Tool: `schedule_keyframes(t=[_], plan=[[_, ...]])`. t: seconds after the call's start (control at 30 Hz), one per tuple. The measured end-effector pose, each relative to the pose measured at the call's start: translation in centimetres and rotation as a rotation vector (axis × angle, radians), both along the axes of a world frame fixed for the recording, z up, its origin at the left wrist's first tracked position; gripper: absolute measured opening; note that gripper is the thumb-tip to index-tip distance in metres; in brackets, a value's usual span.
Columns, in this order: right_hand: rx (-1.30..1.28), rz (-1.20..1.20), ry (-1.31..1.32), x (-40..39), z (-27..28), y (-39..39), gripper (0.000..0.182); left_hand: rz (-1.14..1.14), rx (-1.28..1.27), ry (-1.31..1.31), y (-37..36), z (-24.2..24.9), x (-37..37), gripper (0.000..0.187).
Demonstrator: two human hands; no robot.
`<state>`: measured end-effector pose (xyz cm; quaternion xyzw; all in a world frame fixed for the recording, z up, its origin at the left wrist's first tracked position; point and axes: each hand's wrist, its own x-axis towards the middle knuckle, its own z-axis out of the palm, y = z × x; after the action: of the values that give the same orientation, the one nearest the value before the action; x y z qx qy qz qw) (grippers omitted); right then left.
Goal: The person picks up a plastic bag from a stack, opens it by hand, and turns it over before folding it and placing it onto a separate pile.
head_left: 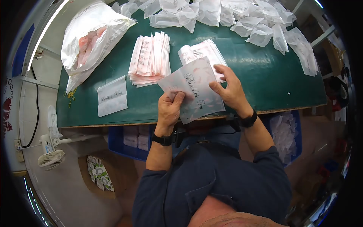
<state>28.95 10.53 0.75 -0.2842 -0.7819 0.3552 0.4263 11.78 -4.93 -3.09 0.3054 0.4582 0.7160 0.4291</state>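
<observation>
A frosted plastic bag (pixel 202 89) printed "Backless Bra" is held over the front of the green table, with pinkish contents showing through. My left hand (pixel 170 108) grips its lower left side, thumb on top and fingers underneath. My right hand (pixel 232 90) is at the bag's right edge, thumb and fingers apart and curved toward it. Just behind the bag lies a small pile of printed bags (pixel 211 51), partly covered by it. Left of that stands a thick stack of pink-and-white printed sheets or packets (pixel 150 58). One flat printed bag (pixel 112 96) lies alone at the left.
A large white sack (pixel 92 38) with pinkish items in its opening sits at the back left of the green table (pixel 261 90). Many frosted bags (pixel 242 15) are heaped along the back. Below are blue bins (pixel 123 142), a cardboard box (pixel 113 170) and a fan (pixel 51 159).
</observation>
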Motion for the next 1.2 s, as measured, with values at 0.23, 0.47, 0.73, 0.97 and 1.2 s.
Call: schedule_keyframes(t=[0.23, 0.47, 0.73, 0.97, 1.2], plan=[[-0.824, 0.553, -0.005, 0.4, -0.8, -0.4, 0.02, -0.038, -0.016, 0.113, -0.1, 1.0, 1.1, 0.016], [-0.797, 0.552, 0.066, 0.1, -0.8, -1.6, 0.018, -0.064, -0.078, 0.125, -0.9, -0.7, 0.3, 0.019], [-0.639, 0.385, 0.224, -0.5, -0.5, -3.0, 0.017, 0.412, 0.012, 0.497, -1.1, 2.4, 2.2, 0.02], [0.248, 0.286, 0.054, -1.5, -1.1, -4.0, 0.017, 0.067, -0.11, 0.459, -1.0, 4.2, 2.8, 0.018], [-0.687, 0.646, 0.243, 0.2, 0.6, -4.0, 0.027, 0.021, 0.043, 0.165, -1.9, 2.1, 1.7, 0.012]])
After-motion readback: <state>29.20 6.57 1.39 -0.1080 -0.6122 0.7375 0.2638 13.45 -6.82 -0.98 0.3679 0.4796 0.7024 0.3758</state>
